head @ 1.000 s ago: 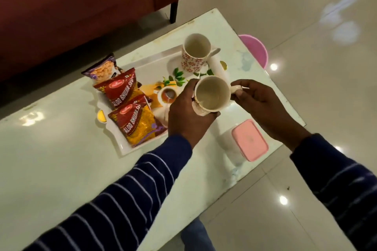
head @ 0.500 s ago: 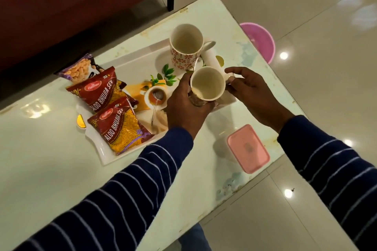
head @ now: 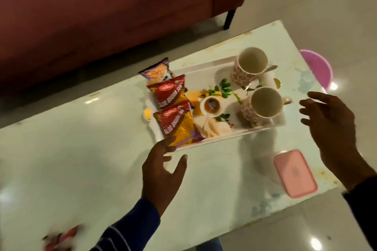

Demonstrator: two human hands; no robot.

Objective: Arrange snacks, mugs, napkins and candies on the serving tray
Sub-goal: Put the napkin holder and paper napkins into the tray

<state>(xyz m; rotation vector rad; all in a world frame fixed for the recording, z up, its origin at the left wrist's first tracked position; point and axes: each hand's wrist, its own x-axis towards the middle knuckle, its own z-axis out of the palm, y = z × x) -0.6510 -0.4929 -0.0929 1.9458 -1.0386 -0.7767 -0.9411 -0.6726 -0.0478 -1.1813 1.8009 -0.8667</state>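
A white rectangular serving tray (head: 234, 63) with a printed picture on its floor sits on the pale glossy table (head: 81, 149). At its left end lie three snack packets, overlapping: a purple packet (head: 157, 71) farthest away, a red and yellow packet (head: 167, 91) in the middle, and a second red and yellow packet (head: 177, 124) nearest, its lower corner reaching the tray's front rim. At the right end stand two upright, empty white mugs with a small red floral pattern: the far mug (head: 247, 67) at the back corner and the near mug (head: 263, 105) just in front of it, both handles pointing right.

The left hand (head: 161, 171) hovers over the table at the tray's front left corner, its fingers (head: 165, 146) spread wide and holding nothing; the fingertips overlap the rim beside the nearest packet, though contact cannot be told. The right hand (head: 334, 130) is just right of the tray, apart from the near mug's handle, with fingers wide and empty. Both wrists wear dark blue striped sleeves.

A pink rectangular lidded box (head: 294, 173) rests on the table in front of the tray's right end. Blurred red wrapped things (head: 61, 240) lie at the table's near left edge. A dark red sofa (head: 102, 16) stands beyond the table, and a round pink object (head: 318, 67) sits on the floor past its right edge.
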